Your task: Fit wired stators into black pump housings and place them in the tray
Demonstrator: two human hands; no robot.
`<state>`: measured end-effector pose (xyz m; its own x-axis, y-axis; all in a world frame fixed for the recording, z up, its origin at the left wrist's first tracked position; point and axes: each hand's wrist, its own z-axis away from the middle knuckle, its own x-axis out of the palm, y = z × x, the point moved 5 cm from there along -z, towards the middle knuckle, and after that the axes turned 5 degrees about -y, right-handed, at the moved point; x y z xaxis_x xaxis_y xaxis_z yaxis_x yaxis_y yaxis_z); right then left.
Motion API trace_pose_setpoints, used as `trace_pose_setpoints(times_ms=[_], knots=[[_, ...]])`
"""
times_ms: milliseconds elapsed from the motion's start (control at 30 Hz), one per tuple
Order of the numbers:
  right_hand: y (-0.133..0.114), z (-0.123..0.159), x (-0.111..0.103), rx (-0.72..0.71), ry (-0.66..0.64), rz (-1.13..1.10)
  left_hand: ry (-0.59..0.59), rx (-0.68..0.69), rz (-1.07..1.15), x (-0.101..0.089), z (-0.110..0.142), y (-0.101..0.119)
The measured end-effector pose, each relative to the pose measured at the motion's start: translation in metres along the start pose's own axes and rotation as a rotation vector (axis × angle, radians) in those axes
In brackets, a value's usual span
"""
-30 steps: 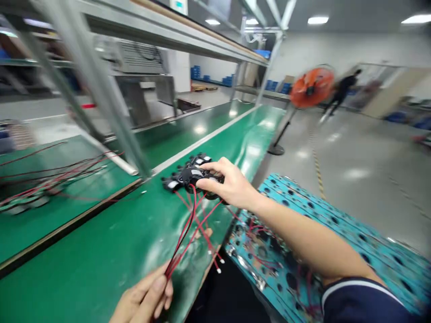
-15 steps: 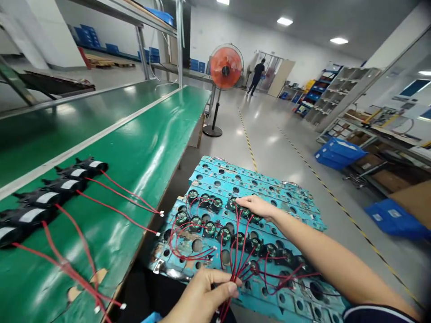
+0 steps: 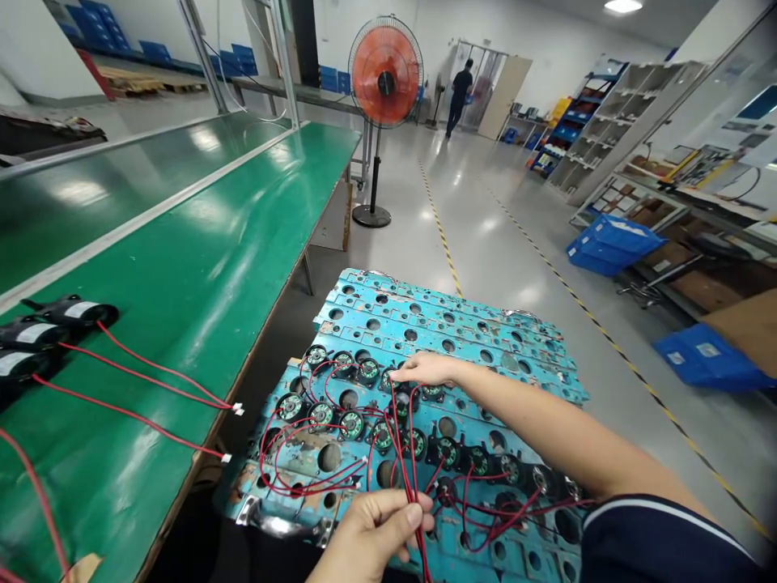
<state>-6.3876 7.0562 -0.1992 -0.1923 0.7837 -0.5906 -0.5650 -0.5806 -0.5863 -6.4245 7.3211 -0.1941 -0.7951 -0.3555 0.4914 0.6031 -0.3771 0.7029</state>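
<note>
Wires (image 3: pixel 413 486) sit pinched in left hand (image 3: pixel 377 526); right hand (image 3: pixel 428 369), outstretched palm down, grips black units (image 3: pixel 401 403).

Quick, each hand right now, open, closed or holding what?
Left hand: closed, holding red wires.
Right hand: fingers down at a round black part; whether it grips cannot be told.

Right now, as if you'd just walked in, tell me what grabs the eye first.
The turquoise board, full of holes, stands out in front of the person, bearing rows of round black parts with red wires. Above it, the left hand pinches a bundle of wires, while the right hand is among the parts. A big orange fan stands beside the green table.
</note>
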Motion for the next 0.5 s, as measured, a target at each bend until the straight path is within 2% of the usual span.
trace_pose_setpoints(times_ms=[100,233,500], knots=[[0.012,0.003,-0.003,0.012,-0.05,-0.057,0.011,-0.024,0.068,0.006,-0.004,0.0],[0.025,0.008,-0.006,0.004,-0.027,-0.128,0.025,-0.051,0.13,0.012,-0.007,-0.003],[0.026,0.02,-0.001,-0.102,0.017,-0.14,0.047,-0.071,0.21,0.017,-0.007,-0.008]])
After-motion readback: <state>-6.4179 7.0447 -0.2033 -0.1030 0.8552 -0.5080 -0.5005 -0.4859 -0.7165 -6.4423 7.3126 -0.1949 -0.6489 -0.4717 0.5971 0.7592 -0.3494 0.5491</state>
